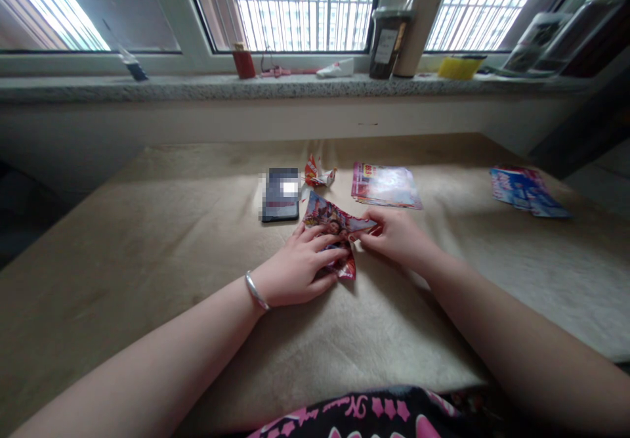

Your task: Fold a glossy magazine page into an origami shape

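Observation:
A colourful printed paper [329, 217], partly folded, lies on the beige cloth-covered table [147, 241] in front of me. My left hand [300, 267], with a silver bangle on the wrist, lies flat on the paper's left part with fingers stretched out. My right hand [396, 236] pinches the paper's right corner with closed fingers. A small folded paper piece [317, 174] sits just beyond, next to a dark phone [280, 195].
A stack of pink printed sheets [384, 186] lies behind my right hand, and blue printed sheets [526, 190] at the far right. On the stone windowsill [147, 87] stand a red container [243, 62], a dark jar [386, 44] and a yellow object [460, 67].

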Motion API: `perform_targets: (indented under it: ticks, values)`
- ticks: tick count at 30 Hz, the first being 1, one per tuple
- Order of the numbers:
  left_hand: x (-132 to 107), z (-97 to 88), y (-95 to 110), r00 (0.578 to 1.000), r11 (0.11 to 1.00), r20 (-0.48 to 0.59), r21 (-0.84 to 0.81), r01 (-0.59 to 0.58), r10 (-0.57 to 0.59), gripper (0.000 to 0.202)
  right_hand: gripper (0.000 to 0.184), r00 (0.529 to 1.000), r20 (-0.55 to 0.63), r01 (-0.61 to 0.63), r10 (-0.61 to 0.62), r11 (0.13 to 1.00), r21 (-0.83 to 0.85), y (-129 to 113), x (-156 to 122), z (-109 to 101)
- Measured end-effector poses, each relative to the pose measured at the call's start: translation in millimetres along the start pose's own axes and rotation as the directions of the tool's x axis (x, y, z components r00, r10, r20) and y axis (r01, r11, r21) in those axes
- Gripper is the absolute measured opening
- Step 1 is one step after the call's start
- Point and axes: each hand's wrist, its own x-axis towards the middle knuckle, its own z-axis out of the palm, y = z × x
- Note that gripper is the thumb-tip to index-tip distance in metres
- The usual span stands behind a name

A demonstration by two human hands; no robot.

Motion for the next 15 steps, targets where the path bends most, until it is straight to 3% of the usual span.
perform_targets:
  ticks: [8,15]
  values:
    - [-1.0,1.2,0.0,0.998,0.998,-0.017,-0.011,0.057,-0.057,0.047,0.010,1.000,0.019,-0.002,0.005,0.992,-0.126,-4.8,-3.2,-0.6]
    - [-2.5,4.3,-2.0,0.992,0.993,-0.040,-0.007,0.116,-0.116,0.051,0.007,1.000,0.021,0.018,-0.015,0.994,-0.111,0.2,-2.6,0.5]
